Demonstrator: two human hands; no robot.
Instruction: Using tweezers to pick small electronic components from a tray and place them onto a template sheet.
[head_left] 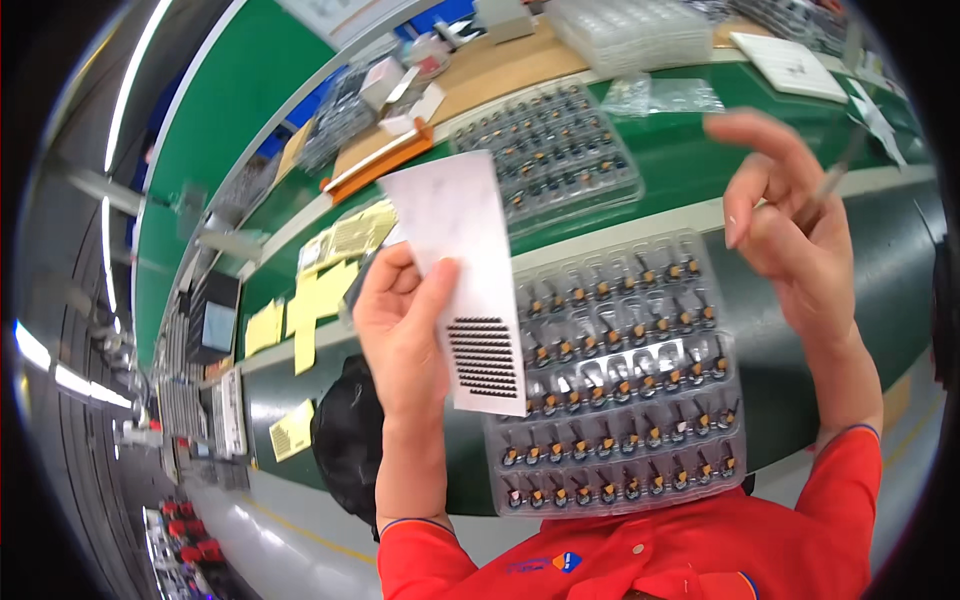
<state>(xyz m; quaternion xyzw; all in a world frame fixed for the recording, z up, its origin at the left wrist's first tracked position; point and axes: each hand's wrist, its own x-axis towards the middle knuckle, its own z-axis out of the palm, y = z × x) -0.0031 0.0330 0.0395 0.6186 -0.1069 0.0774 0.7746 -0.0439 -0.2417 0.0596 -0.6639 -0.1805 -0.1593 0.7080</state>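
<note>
My left hand (405, 315) grips a white sheet (450, 220) by its left edge, thumb on top. Rows of small black pieces (484, 357) sit on the sheet's lower part. Raised at the right, my right hand (790, 215) has its fingers curled around a thin metal tool (840, 170), which is blurred; its kind cannot be made out. Below and between the hands lies a clear plastic tray (615, 375) holding several rows of small black parts with orange-tan bits. The sheet covers the tray's left edge in part.
A second filled tray (550, 145) lies farther back on the green bench. Behind are stacked clear trays (630, 30), a plastic bag (665, 95) and a white pad (790, 65). At the left are an orange-edged holder (380, 162), yellow sheets (320, 300) and a black rounded object (348, 440).
</note>
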